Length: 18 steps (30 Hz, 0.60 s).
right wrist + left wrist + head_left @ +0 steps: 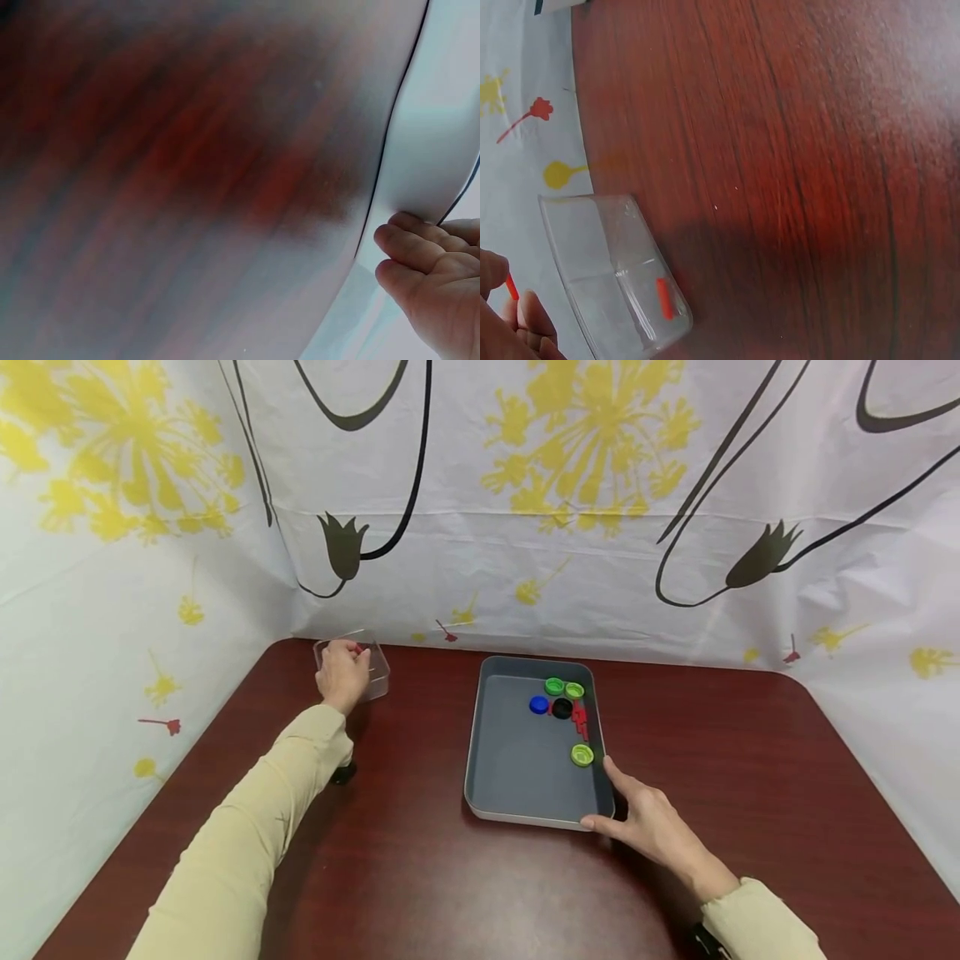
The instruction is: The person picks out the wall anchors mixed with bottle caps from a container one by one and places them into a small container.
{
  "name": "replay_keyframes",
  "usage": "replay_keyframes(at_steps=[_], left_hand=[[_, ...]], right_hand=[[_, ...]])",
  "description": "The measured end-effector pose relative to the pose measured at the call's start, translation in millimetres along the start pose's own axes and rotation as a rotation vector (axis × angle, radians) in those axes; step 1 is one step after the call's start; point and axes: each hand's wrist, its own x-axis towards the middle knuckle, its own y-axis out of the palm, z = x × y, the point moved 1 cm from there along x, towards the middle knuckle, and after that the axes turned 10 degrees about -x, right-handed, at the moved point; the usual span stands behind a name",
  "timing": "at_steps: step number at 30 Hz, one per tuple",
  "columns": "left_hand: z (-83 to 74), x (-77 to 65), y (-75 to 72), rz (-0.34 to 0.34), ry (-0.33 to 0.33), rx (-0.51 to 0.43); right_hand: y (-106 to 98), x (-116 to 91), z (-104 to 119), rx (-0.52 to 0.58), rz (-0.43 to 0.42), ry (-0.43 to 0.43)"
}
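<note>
At the far left, my left hand (344,675) is over a clear plastic container (378,681). Thumb and fingers pinch a small red stick (511,286), seen end-on beside the container in the left wrist view. Another red stick (664,298) lies inside the container. My right hand (654,820) rests at the near right corner of a grey tray (517,777), thumb along the near edge and straight fingers along the right side. In the tray are a blue cap (539,704), a black cap (562,708), several green caps (582,755) and red pieces (580,717).
The dark red-brown wooden table (420,877) carries both containers. A white patterned sheet (465,560) hangs along its back and sides. Under the left sleeve, a small black object (343,772) shows at the wrist.
</note>
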Motion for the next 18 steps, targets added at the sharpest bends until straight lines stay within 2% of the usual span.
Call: replay_keyframes(at_steps=[7,12,15,18], left_hand=[[5.5,0.9,1.3,0.008,-0.021,0.033],[7.1,1.4,3.1,-0.015,-0.026,0.042],[4.9,0.7,5.4,-0.013,-0.007,0.031],[-3.1,-1.3,10.3,0.012,0.048,-0.033]], right_hand=[[1,0,0,0.010,0.005,0.009],[-1,0,1,0.006,-0.013,-0.011],[-2,0,1,0.004,-0.024,-0.017],[-1,-1,1,0.007,-0.022,-0.018]])
